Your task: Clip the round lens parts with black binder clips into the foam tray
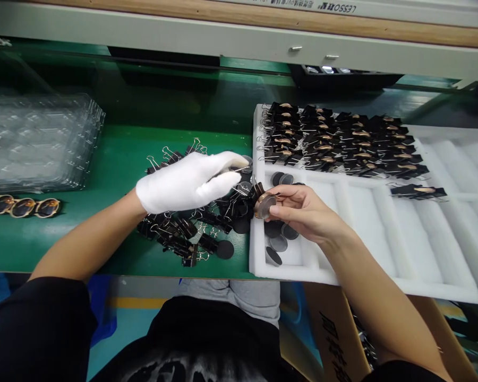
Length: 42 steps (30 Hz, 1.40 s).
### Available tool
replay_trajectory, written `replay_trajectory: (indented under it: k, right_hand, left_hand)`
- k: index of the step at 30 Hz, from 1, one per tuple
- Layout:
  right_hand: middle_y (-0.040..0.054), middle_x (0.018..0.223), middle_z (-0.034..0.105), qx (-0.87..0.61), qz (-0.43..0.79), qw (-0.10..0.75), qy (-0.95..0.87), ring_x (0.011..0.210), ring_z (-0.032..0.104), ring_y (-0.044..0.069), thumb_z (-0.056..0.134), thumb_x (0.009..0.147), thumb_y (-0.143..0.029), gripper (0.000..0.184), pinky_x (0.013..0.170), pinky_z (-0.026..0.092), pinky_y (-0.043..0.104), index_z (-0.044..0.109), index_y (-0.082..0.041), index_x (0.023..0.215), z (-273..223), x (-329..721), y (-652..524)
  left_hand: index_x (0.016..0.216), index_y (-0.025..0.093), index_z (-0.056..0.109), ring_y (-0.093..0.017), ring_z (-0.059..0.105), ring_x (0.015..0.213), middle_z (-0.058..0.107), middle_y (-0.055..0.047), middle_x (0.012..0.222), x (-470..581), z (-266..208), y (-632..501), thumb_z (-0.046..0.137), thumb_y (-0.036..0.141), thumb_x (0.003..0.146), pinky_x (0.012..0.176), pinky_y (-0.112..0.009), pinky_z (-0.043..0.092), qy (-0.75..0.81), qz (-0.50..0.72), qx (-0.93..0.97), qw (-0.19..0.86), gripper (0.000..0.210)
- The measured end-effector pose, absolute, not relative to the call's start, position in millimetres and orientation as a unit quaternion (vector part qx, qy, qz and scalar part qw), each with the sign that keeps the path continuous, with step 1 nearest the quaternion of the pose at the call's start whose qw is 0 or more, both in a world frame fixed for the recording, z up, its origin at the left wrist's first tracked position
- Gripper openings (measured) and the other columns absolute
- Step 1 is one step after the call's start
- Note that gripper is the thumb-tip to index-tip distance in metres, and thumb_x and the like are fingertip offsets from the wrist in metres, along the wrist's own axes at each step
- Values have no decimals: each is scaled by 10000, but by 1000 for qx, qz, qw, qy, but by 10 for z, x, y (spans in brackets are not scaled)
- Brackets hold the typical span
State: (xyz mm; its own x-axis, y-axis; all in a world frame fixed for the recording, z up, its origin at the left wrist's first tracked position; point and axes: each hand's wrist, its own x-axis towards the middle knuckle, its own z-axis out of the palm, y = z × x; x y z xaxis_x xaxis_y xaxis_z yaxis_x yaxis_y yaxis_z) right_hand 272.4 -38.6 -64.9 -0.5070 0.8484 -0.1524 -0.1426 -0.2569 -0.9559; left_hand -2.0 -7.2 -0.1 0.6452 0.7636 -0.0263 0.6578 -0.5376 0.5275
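My left hand, in a white glove, hovers over a pile of black binder clips. Its thumb and forefinger are apart, with a thin silver wire showing in the gap; I see nothing clearly gripped. My bare right hand pinches a round-lensed pair of sunglasses with a tan frame, partly hidden by the fingers. A grey disc lies over one lens at the thumb. A binder clip shows at the upper edge of the sunglasses. Loose dark discs lie in the white foam tray below this hand.
Rows of clipped sunglasses fill the tray's upper left, with one more clipped pair lower right. Stacked clear plastic trays stand at left, near tan-framed sunglasses. A grey beam crosses the back; a cardboard box is below.
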Motion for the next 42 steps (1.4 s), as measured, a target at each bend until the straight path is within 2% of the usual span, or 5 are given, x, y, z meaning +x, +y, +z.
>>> replay_trajectory:
  k: [7, 13, 22, 29, 42]
  right_hand:
    - [43, 922, 818, -330, 646, 401, -560, 840, 807, 202, 906, 808, -245, 213, 829, 697, 353, 797, -240, 991, -646, 2703, -414]
    - [76, 1006, 784, -318, 616, 366, -620, 858, 808, 231, 884, 818, -246, 191, 844, 707, 394, 818, -221, 995, -592, 2640, -469]
    - [85, 1047, 742, -314, 601, 374, -632, 931, 782, 232, 884, 822, -255, 160, 818, 707, 382, 834, -224, 970, -584, 2700, -488]
    - [40, 960, 790, -371, 658, 471, -455, 794, 747, 159, 917, 795, -318, 259, 609, 604, 239, 750, -236, 975, -591, 2618, -439]
    - [2, 837, 753, -406, 619, 483, -468, 684, 668, 133, 972, 692, -404, 414, 667, 622, 300, 740, -212, 976, -655, 2531, -423]
  left_hand:
    - [903, 181, 728, -257, 629, 643, 593, -71, 607, -15, 56, -153, 322, 676, 1008, 660, -335, 347, 524, 2, 851, 40, 649]
    - [555, 215, 477, -142, 382, 464, 412, 2, 479, 114, -9, -209, 416, 769, 927, 544, -324, 245, 487, 76, 852, 176, 669]
    - [569, 207, 365, -87, 294, 545, 335, 45, 574, 202, -142, -187, 654, 516, 826, 492, -262, 228, 448, 172, 765, 429, 495]
    - [516, 198, 380, -82, 286, 547, 335, 37, 545, 178, -66, -188, 651, 514, 807, 504, -259, 245, 476, 348, 752, 296, 508]
    - [542, 204, 472, -93, 344, 523, 408, 41, 521, 235, -196, -216, 642, 523, 860, 492, -267, 276, 486, 285, 779, 275, 481]
